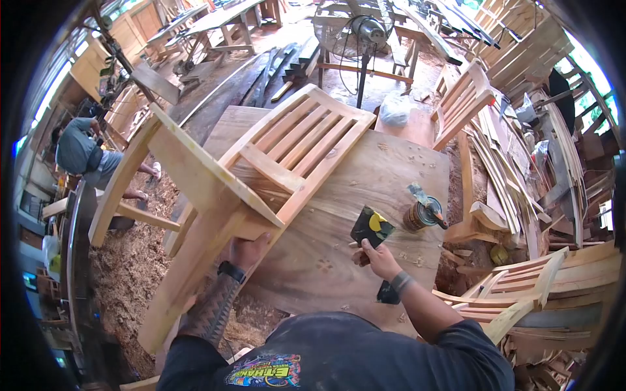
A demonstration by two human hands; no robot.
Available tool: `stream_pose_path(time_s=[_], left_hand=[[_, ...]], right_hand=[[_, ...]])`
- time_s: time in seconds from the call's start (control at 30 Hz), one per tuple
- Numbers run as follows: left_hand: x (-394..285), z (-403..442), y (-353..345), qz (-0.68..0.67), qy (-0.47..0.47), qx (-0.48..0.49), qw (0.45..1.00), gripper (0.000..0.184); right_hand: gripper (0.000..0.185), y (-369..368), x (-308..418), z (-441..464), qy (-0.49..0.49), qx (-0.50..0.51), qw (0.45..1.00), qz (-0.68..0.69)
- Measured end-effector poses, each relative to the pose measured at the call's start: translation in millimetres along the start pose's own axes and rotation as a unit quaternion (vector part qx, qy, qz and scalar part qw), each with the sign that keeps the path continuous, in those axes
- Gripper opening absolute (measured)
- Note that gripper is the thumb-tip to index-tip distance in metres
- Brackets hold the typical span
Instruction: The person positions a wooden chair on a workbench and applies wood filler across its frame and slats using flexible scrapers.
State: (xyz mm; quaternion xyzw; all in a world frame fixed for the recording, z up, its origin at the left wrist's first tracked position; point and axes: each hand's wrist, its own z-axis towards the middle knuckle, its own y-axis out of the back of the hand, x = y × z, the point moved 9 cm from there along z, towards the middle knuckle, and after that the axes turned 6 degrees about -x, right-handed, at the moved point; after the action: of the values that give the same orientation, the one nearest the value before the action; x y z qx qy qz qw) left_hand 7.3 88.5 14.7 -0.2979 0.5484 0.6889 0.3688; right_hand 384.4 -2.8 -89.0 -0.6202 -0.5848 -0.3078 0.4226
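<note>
A bare wooden chair [215, 189] lies tipped over on the wooden tabletop [326, 241], its slatted back resting toward the far side. My left hand [250, 251] grips the chair near its seat edge; some of its fingers are hidden. Closed around a dark square palette [365, 228] with a yellow blob of putty on it is my right hand [378, 260], held over the tabletop. Just beyond that hand stands an open-looking tin can [420, 216], with a stained flat tool [425, 197] lying across its top.
A standing fan [368, 32] is beyond the tabletop. At right are another chair [463, 104], a slatted chair part [515, 287] and stacked planks [508, 169]. A person [81, 146] is at far left. Shavings [140, 280] cover the floor.
</note>
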Motion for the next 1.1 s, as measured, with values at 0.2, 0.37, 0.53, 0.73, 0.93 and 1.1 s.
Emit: stream_pose_path(time_s=[0.2, 0.37, 0.53, 0.73, 0.93, 1.1], left_hand=[[4.3, 5.1, -4.7, 0.006, 0.035, 0.039, 0.999, 0.035], [27.1, 4.6, -9.2, -0.033, 0.005, 0.039, 0.999, 0.036], [10.7, 4.9, -7.2, 0.030, 0.054, 0.036, 0.997, 0.038], [16.6, 3.9, -6.1, 0.008, 0.019, 0.010, 1.000, 0.040], [26.2, 8.6, -8.2, 0.033, 0.020, 0.016, 0.999, 0.041], [43.2, 11.3, -11.7, 0.083, -0.047, 0.057, 0.994, 0.038]], right_hand=[[0.054, 25.1, -43.0, 24.4, -0.091, -0.073, 0.993, 0.009], [0.055, 46.7, -45.5, -1.9, -0.121, -0.118, 0.979, 0.117], [0.047, 90.8, -62.5, -54.3, -0.129, -0.149, 0.976, 0.091], [0.051, 162.6, -79.1, -121.7, -0.132, -0.221, 0.965, 0.042], [0.052, 142.6, -134.3, -167.5, -0.174, -0.171, 0.970, -0.010], [0.047, 109.2, -183.7, -185.0, -0.296, 0.006, 0.955, -0.023]])
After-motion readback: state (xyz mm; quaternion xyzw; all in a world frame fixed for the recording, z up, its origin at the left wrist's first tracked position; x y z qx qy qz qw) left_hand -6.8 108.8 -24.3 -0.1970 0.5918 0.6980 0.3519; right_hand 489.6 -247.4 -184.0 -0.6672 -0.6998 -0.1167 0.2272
